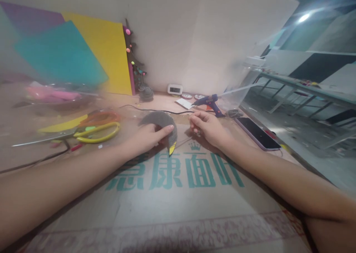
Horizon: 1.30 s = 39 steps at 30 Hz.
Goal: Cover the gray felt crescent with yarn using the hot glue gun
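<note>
Head view: the left hand is holding a gray, yellow-tipped crescent between closed thumb and fingers, over a sheet printed with green characters. The right hand is curling its fingers nearly closed nearby, possibly holding something too small to tell, while a blue glue gun is resting just beyond.

The crescent in your left hand is dark grey, yellow at the tip. Left of that hand, your scissors have yellow handles; beyond it, the sheets are turquoise, yellow and purple. Past your right hand, the glue gun is dark blue. Below your hands, green lettering and a reddish patterned band mark the pale cover.
</note>
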{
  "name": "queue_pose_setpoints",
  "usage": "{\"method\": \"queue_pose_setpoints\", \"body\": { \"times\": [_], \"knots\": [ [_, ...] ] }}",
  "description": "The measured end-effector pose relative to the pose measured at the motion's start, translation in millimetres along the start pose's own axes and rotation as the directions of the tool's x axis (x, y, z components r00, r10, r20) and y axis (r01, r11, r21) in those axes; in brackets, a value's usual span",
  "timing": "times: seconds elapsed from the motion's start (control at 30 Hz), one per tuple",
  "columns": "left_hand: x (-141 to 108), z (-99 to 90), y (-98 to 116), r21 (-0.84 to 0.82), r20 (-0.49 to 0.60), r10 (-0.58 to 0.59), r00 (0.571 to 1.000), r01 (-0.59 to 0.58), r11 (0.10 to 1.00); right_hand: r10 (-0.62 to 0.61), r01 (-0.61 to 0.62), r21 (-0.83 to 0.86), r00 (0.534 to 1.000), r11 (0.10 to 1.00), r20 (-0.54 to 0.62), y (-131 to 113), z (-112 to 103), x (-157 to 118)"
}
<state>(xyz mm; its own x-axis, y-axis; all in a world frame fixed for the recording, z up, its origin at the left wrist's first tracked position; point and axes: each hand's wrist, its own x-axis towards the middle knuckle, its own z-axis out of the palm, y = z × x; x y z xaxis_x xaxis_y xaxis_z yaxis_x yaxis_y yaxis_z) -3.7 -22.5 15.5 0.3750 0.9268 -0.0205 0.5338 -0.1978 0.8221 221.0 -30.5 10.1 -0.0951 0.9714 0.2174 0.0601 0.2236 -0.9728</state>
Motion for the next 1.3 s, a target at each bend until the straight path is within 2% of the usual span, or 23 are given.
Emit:
{"method": "queue_pose_setpoints", "body": {
  "times": [0.1,0.2,0.3,0.37,0.4,0.47,0.53,0.57,0.6,0.67,0.77,0.87,0.93,1.03,1.1,1.17,1.23,1.3],
  "knots": [
    [1,0.5,-1,-0.011,0.002,-0.004,1.000,0.004,1.000,0.034,-0.037,0.072,0.999,0.997,0.042,4,-1,1],
    [1,0.5,-1,-0.016,-0.015,-0.005,1.000,0.005,1.000,-0.018,0.014,0.058,0.998,0.998,0.061,6,-4,5],
    [1,0.3,-2,-0.021,-0.006,-0.015,1.000,0.015,1.000,-0.075,0.077,-0.069,0.997,0.995,0.035,-1,-15,13],
    [1,0.3,-2,-0.033,0.002,-0.014,1.000,0.014,0.999,-0.190,0.178,-0.223,0.981,0.958,-0.031,-8,-28,19],
    [1,0.2,-3,-0.037,0.000,-0.010,1.000,0.010,0.999,-0.290,0.246,-0.329,0.952,0.912,-0.092,-12,-37,22],
    [1,0.0,-3,-0.041,-0.019,-0.008,1.000,0.007,0.999,-0.517,0.316,-0.547,0.816,0.775,-0.261,-15,-57,28],
    [1,-0.4,-4,-0.046,-0.041,-0.026,0.999,0.025,0.999,-0.642,0.247,-0.718,0.684,0.651,-0.347,-12,-80,33],
    [2,-0.8,-4,-0.049,-0.059,-0.038,0.998,0.035,0.998,-0.666,0.175,-0.776,0.645,0.606,-0.375,-9,-91,36],
    [2,-1.2,-5,-0.052,-0.082,-0.042,0.996,0.037,0.998,-0.666,0.093,-0.814,0.633,0.573,-0.396,-4,-102,38],
    [3,-2.3,-5,-0.047,-0.126,-0.020,0.992,0.014,0.999,-0.623,-0.041,-0.844,0.656,0.535,-0.427,8,-120,43],
    [4,-3.6,-5,-0.023,-0.132,0.035,0.991,-0.038,0.999,-0.541,-0.098,-0.825,0.711,0.557,-0.450,24,-135,50],
    [5,-3.3,-3,-0.035,-0.099,0.048,0.994,-0.052,0.998,-0.407,-0.090,-0.768,0.806,0.634,-0.430,32,-138,55],
    [5,-2.6,-3,-0.058,-0.087,0.060,0.994,-0.066,0.996,-0.320,-0.060,-0.737,0.875,0.673,-0.363,34,-136,57],
    [4,-1.9,-3,-0.072,-0.083,0.100,0.992,-0.106,0.992,-0.268,0.004,-0.761,0.937,0.649,-0.223,35,-134,58],
    [5,-1.9,-3,-0.076,-0.092,0.118,0.989,-0.125,0.989,-0.286,0.018,-0.807,0.940,0.591,-0.188,36,-134,58],
    [5,-2.1,-3,-0.085,-0.121,0.127,0.985,-0.138,0.987,-0.305,-0.005,-0.832,0.929,0.555,-0.209,35,-133,57],
    [6,-2.1,-4,-0.096,-0.176,0.134,0.975,-0.152,0.984,-0.319,-0.061,-0.832,0.906,0.551,-0.278,34,-132,56],
    [8,-1.6,-4,-0.142,-0.225,0.071,0.972,-0.105,0.984,-0.350,-0.122,-0.810,0.857,0.573,-0.377,30,-130,55]
  ]
}}
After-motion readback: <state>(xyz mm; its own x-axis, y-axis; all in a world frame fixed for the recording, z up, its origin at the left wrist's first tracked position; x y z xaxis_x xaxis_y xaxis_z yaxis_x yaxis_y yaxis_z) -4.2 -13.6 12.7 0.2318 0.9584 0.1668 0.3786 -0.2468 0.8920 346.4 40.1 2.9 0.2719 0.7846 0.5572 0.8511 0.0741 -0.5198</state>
